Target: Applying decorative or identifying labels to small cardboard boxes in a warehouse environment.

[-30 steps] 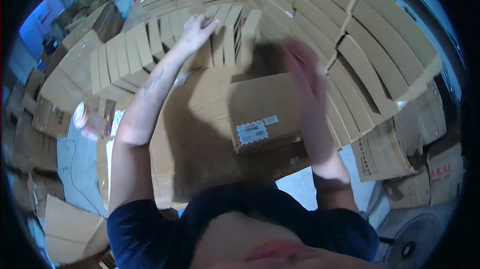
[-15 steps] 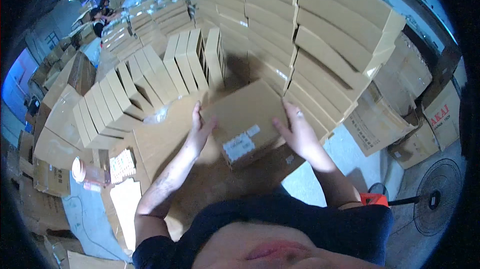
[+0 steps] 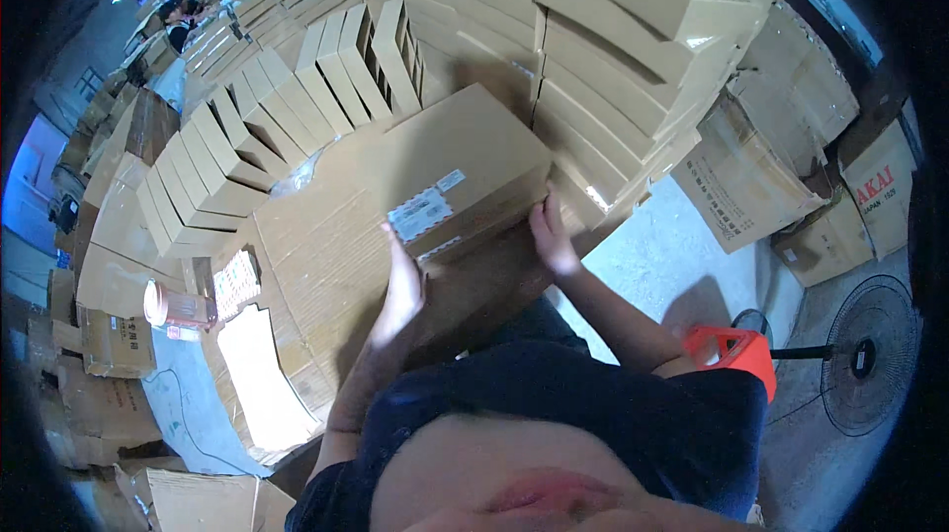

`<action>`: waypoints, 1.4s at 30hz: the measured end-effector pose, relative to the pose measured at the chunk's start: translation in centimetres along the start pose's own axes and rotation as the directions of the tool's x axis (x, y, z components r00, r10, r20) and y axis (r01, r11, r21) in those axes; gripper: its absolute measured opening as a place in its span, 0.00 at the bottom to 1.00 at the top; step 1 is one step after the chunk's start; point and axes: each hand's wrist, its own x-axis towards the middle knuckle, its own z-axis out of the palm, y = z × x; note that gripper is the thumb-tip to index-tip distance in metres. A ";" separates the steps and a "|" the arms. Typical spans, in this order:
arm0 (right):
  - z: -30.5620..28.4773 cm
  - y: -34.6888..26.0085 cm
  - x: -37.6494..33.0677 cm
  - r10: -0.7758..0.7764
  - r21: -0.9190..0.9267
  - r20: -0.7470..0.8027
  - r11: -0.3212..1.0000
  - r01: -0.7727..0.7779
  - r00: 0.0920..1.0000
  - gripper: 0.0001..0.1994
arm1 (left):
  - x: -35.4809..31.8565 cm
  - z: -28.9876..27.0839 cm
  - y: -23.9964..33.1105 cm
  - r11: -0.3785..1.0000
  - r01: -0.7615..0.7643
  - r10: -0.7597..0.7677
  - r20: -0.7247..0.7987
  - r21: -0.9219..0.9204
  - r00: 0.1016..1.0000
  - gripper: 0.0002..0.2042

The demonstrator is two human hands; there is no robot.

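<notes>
A brown cardboard box (image 3: 479,141) is between my hands over the cardboard-covered table (image 3: 336,235), tilted a little. White labels with a patterned border (image 3: 422,213) are stuck on its top at the near left corner. My left hand (image 3: 403,280) grips that corner, fingertips against the edge beside the labels. At the near right corner, my right hand (image 3: 552,230) holds the box's side, fingers bent against it. The box hides parts of the fingers and its own underside.
A row of upright flat cartons (image 3: 267,122) curves along the table's far left. Beyond the box rises a tall wall of stacked cartons (image 3: 613,47). White sheets (image 3: 262,379) and a lidded cup (image 3: 178,305) are at left. A red stool (image 3: 732,354) and a fan (image 3: 863,356) stand right.
The box has turned and shows more of its near side. Both hands have shifted from its sides to its near corners. The head view has shifted a little.
</notes>
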 end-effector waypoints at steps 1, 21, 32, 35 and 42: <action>0.4 -0.5 0.2 -0.038 0.088 0.030 0.995 0.036 0.999 0.33 | -0.3 -1.2 -0.6 1.000 -0.018 0.018 0.020 -0.023 1.000 0.35; 7.8 -28.7 13.2 -0.407 0.497 0.206 0.827 0.263 0.890 0.37 | 1.1 -2.1 28.1 0.934 -0.193 0.186 -0.053 -0.301 0.981 0.25; 5.1 -21.3 12.9 -0.702 0.333 0.055 0.683 0.650 0.710 0.37 | 7.5 2.6 32.0 0.810 -0.285 0.296 -0.062 -0.512 0.953 0.21; 3.4 -15.1 8.4 -0.495 0.105 0.402 0.860 0.499 0.770 0.46 | 10.2 3.7 34.1 0.786 -0.334 0.344 -0.080 -0.520 0.935 0.22; 0.8 -3.9 2.5 -0.229 -0.328 0.661 0.768 0.550 0.714 0.35 | 23.2 7.3 42.0 0.763 -0.430 0.464 -0.054 -0.483 0.884 0.18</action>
